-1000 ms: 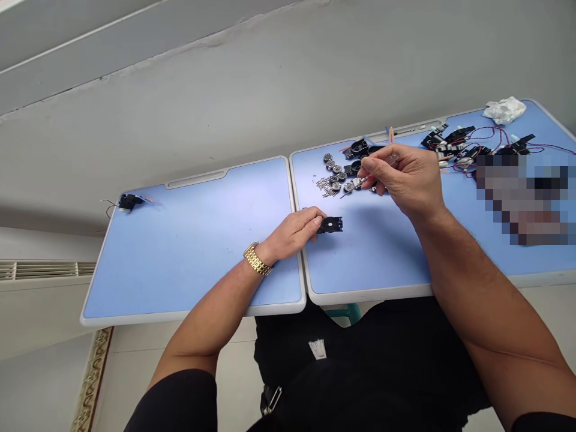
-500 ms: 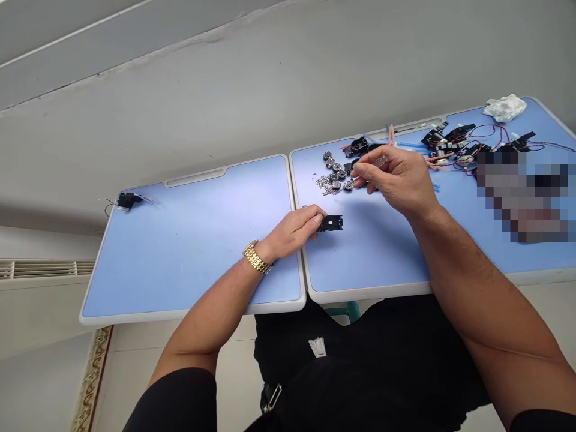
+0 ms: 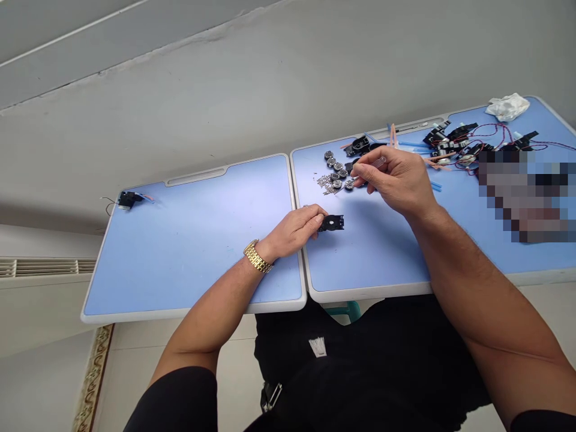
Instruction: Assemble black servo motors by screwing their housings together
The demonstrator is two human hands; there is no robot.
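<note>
My left hand (image 3: 297,229), with a gold watch on its wrist, grips a small black plastic housing (image 3: 333,222) over the near left part of the right table. A pale round spot shows in the middle of the housing. My right hand (image 3: 393,179) pinches a small clear-handled tool (image 3: 379,162) above the parts behind. Its tip is hidden by the fingers. Several round metal-and-black parts (image 3: 337,166) and a pile of small screws (image 3: 332,187) lie left of my right fingertips. Black housings (image 3: 357,146) lie just behind them.
Black assemblies with red and black wires (image 3: 468,144) lie at the back right, near crumpled white plastic (image 3: 507,107). Blue and orange strips lie behind my right hand. A wired black part (image 3: 129,200) sits on the left table's (image 3: 202,240) far left corner.
</note>
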